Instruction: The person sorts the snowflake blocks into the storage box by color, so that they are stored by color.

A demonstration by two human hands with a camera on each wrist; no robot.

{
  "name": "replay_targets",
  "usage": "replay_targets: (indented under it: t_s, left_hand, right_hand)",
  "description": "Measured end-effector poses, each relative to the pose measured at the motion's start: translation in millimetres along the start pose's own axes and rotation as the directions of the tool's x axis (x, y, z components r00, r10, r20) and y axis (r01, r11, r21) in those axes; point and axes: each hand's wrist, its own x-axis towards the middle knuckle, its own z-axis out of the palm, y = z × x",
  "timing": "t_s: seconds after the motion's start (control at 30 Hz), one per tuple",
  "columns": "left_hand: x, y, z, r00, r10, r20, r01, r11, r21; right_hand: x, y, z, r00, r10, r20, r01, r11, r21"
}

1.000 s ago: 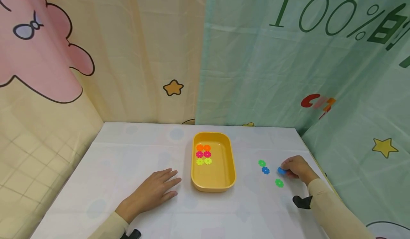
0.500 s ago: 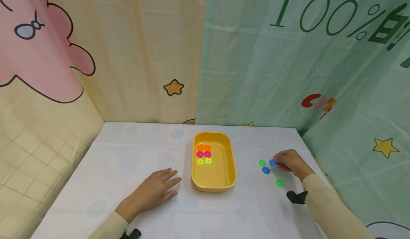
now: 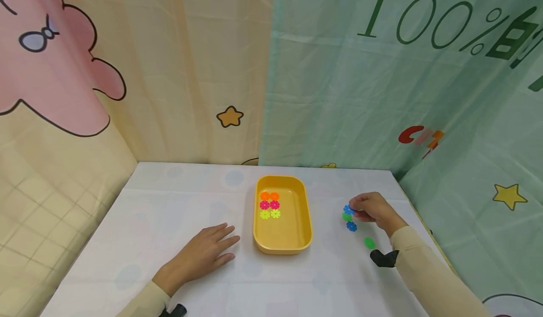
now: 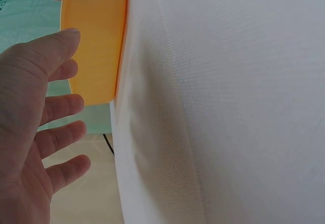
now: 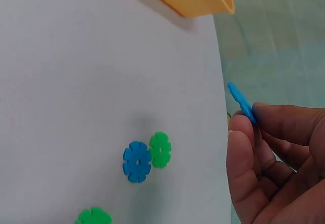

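Observation:
Between thumb and forefinger my right hand [image 3: 374, 209] pinches a blue flower-shaped disc [image 5: 240, 101], held above the table. Below it lie a green flower disc [image 5: 160, 150] and a second blue flower disc [image 5: 137, 162], side by side. Nearer the front is another green flower disc [image 3: 370, 243]. My left hand [image 3: 203, 256] rests on the table left of the yellow tray [image 3: 282, 239], fingers spread and holding nothing. Inside the tray, orange discs [image 3: 274, 196], pink discs [image 3: 265, 205] and yellow-green discs [image 3: 265, 214] lie in paired rows toward the left side.
A white patterned cloth [image 3: 203, 189] covers the table. Printed curtains [image 3: 203, 71] stand behind it and along both sides. Black straps [image 3: 385, 259] show at the wrists.
My right hand has moved left and away from me with the blue disc, from the right of the loose discs to above the far green one. The left hand stays put.

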Motion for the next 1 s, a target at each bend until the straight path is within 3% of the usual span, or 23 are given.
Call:
replay_targets:
  t_s: [0.23,0.53,1.0]
  left_hand:
    - [-0.1,0.4,-1.0,1.0,0.002,0.0,-0.002,1.0,-0.006]
    - [-0.3,2.3,-3.2,1.0,0.008,-0.009,-0.008,1.0,-0.014]
    - [-0.6,2.6,-3.6,1.0,0.021,-0.021,-0.021,1.0,-0.009]
  right_hand:
    - [0,-14,14.3,0.999,-0.025,0.024,0.024,1.0,0.013]
    - [5,-37,41.1,0.999,0.002,0.034,-0.005,0.996,0.084]
    - [2,-67,87.1,0.99,-0.078,0.114,0.061,0.987,0.147]
